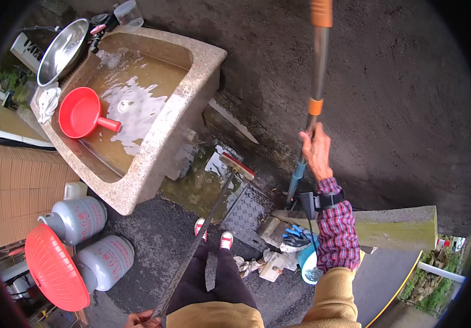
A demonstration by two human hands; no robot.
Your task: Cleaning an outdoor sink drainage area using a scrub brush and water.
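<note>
My left hand (142, 319), at the bottom edge of the view and partly cut off, grips the end of a long dark pole (194, 240). That pole runs down to a scrubbing brush head (237, 166) with a red edge, on wet ground beside the sink. With my right hand (317, 149) I hold a metal pole (321, 61) fitted with orange collars. Its upper end leaves the top of the view, and its blue lower section (296, 180) passes below my hand, the foot partly hidden behind my forearm.
A stone sink (170, 110) holds cloudy water and a red plastic dipper (80, 112). A steel basin (64, 51) leans at its rim. Left stand two gas cylinders (106, 262) and a red plastic cover (57, 266). A drain cover (247, 215), blue bucket (308, 266) and low concrete wall (395, 227) lie right.
</note>
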